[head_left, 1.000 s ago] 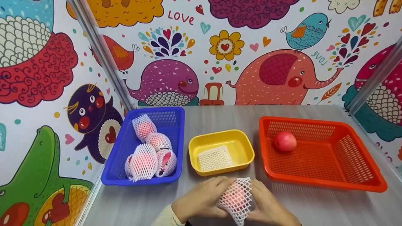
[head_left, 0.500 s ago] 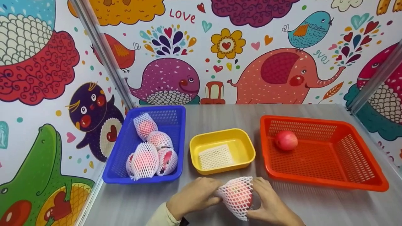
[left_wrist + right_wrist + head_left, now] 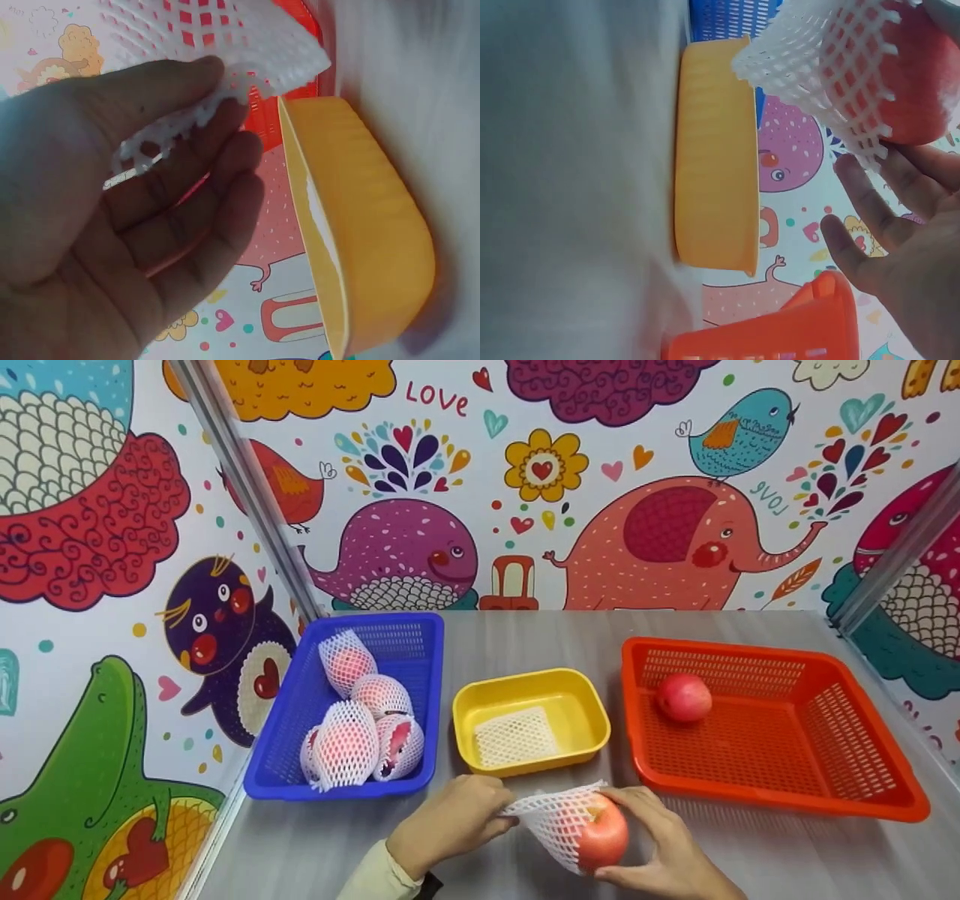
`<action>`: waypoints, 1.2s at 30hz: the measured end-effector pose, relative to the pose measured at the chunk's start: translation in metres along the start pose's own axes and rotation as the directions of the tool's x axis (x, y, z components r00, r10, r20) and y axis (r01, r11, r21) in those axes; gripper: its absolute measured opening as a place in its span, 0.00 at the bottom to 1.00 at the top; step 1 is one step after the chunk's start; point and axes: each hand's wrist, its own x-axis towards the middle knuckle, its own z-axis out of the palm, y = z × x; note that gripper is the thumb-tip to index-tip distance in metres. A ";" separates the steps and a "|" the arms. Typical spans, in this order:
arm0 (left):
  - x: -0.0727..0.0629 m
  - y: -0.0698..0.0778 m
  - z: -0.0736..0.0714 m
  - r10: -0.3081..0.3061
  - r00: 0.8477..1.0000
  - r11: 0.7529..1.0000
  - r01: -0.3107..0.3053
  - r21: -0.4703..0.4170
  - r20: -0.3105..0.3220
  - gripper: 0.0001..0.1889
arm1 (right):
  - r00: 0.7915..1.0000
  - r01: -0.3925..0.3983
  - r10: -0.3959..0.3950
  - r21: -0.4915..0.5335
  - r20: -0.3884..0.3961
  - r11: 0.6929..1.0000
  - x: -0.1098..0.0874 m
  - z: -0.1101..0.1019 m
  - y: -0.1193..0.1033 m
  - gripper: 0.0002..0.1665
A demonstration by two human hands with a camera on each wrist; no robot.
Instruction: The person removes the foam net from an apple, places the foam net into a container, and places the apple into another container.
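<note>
In the head view my left hand [image 3: 448, 823] pinches the gathered end of a white foam net sleeve [image 3: 553, 819], drawn out to the left. A red apple [image 3: 604, 837] sits partly inside the sleeve, its right side bare. My right hand [image 3: 666, 846] holds that apple, thumb below and fingers above. The left wrist view shows the sleeve's edge [image 3: 247, 71] between thumb and forefinger, the other fingers loosely bent. In the right wrist view the net covers one side of the apple [image 3: 930, 86].
Beyond my hands stands a yellow tray [image 3: 585, 746] with a flat white foam net [image 3: 514, 736] in it. On the left, a blue basket [image 3: 433, 660] holds several netted apples [image 3: 346, 742]. A red basket [image 3: 780, 802] on the right contains one bare apple [image 3: 684, 697].
The left hand has moved left, pulling the net sleeve with it. The apple, almost wholly covered before, now shows bare on its right side. My right hand has shifted slightly right.
</note>
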 end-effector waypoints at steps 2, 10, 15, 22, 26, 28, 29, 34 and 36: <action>-0.001 -0.003 -0.002 -0.041 0.999 0.999 0.041 0.019 -0.021 0.06 | 1.000 -0.010 0.010 0.011 0.006 1.000 -0.002 -0.005 0.001 0.52; 0.015 -0.022 -0.032 -0.099 0.979 0.982 0.126 0.140 -0.180 0.10 | 1.000 -0.014 0.014 0.003 0.014 1.000 -0.013 -0.016 0.008 0.51; 0.044 -0.043 -0.057 -0.118 0.979 0.967 0.151 0.203 -0.165 0.08 | 0.991 -0.111 0.115 -0.064 0.074 0.992 -0.017 -0.018 0.005 0.50; 0.086 -0.076 -0.061 -0.332 0.938 0.934 0.312 0.175 0.097 0.11 | 0.991 -0.111 0.119 -0.110 0.067 0.988 -0.023 -0.015 0.005 0.50; 0.098 -0.090 -0.054 -0.453 0.864 0.888 0.416 0.195 0.221 0.17 | 0.998 -0.028 0.033 -0.110 0.050 0.994 -0.024 -0.011 0.008 0.51; 0.100 -0.094 -0.051 -0.501 0.824 0.864 0.456 0.215 0.265 0.20 | 0.997 -0.030 0.036 -0.107 0.062 0.994 -0.024 -0.010 0.008 0.52; 0.099 -0.096 -0.049 -0.515 0.811 0.855 0.464 0.229 0.279 0.22 | 0.995 -0.055 0.063 -0.111 0.073 0.992 -0.025 -0.010 0.008 0.51; 0.096 -0.093 -0.050 -0.510 0.818 0.856 0.453 0.248 0.266 0.24 | 0.979 -0.160 0.175 -0.130 0.106 0.978 -0.025 -0.013 0.007 0.49; 0.096 -0.089 -0.052 -0.498 0.829 0.862 0.442 0.250 0.252 0.24 | 0.977 -0.169 0.184 -0.137 0.104 0.976 -0.025 -0.013 0.007 0.49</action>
